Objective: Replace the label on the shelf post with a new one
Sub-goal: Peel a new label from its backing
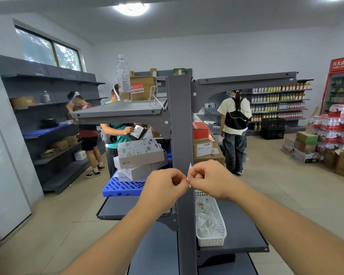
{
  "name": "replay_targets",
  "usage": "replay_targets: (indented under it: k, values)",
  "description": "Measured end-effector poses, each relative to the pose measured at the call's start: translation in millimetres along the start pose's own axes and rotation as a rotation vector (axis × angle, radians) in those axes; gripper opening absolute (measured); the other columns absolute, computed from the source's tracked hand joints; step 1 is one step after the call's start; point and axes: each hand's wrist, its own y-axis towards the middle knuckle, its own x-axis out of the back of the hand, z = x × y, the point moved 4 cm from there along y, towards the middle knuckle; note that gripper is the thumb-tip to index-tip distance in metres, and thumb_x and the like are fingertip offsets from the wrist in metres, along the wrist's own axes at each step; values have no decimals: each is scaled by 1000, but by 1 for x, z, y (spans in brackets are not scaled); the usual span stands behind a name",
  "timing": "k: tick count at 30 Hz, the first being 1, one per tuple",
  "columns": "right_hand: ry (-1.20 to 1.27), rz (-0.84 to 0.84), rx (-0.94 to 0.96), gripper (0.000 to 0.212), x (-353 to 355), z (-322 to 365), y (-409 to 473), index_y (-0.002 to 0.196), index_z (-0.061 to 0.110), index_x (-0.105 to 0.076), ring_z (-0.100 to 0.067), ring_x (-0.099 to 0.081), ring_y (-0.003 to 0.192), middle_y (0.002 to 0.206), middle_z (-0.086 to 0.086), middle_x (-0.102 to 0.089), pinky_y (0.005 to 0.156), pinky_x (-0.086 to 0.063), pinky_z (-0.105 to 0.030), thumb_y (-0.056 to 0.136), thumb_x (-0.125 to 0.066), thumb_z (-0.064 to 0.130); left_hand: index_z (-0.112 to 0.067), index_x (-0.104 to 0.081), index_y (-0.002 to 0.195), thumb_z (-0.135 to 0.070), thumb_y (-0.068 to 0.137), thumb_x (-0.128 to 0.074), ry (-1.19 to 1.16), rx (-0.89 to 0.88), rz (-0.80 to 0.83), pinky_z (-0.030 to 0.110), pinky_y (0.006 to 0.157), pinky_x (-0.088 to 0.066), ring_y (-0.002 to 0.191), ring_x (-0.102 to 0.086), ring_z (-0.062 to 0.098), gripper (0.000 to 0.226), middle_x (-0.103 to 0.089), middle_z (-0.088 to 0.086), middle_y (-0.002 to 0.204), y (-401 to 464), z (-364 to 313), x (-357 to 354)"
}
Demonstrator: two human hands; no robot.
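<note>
The grey shelf post [180, 120] stands upright in the middle of the view, its front face bare where I can see it. A small white label [189, 174] is held edge-on just in front of the post at about mid height. My right hand [211, 178] pinches it between thumb and fingers. My left hand [165, 185] meets it from the left, fingertips closed on the label's lower edge. Both hands touch each other at the label.
A white perforated basket [211, 221] of white packets sits on the grey shelf right of the post. Boxes on a blue pallet [123, 187] lie left. A water bottle [124, 78] stands on the upper shelf. Three people work behind the shelving.
</note>
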Motion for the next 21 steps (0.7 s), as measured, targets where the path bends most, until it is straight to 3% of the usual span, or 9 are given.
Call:
replay_targets:
  k: [3, 7, 10, 18, 21]
  values:
    - [16, -6, 3, 16, 3, 1, 0, 76, 23, -73, -7, -46, 53, 57, 5, -52, 60, -50, -23, 91, -68, 22, -26, -79, 86, -32, 88, -67, -35, 4, 7, 28, 67, -56, 71, -66, 8, 13, -74, -9, 73, 0, 0, 0]
    - [20, -13, -1, 16, 5, 1, -1, 77, 21, -74, -5, -44, 51, 57, 3, -51, 57, -46, -14, 91, -67, 18, -28, -80, 88, -36, 85, -69, -74, 17, 17, 25, 67, -56, 71, -67, 2, 14, -74, -14, 73, -1, 0, -1]
    - [14, -6, -2, 13, 5, 0, -3, 79, 18, -74, -4, -44, 51, 55, 7, -50, 58, -49, -17, 91, -68, 18, -27, -79, 84, -33, 87, -70, -92, 42, 13, 22, 64, -53, 67, -64, 1, 11, -73, -14, 70, -1, 0, -2]
    - [13, 18, 3, 13, 9, -3, -8, 78, 20, -75, -8, -45, 55, 55, 8, -51, 62, -50, -26, 89, -68, 17, -27, -80, 78, -28, 87, -69, -265, 147, 57, 32, 61, -54, 63, -65, 10, 14, -77, -9, 73, -3, -1, -11]
    - [24, 24, -1, 12, 10, -5, -10, 79, 17, -76, -8, -46, 56, 56, 7, -53, 62, -49, -25, 87, -67, 16, -27, -79, 79, -27, 89, -69, -268, 150, 66, 26, 57, -50, 59, -59, 5, 14, -76, -7, 73, -3, -3, -14]
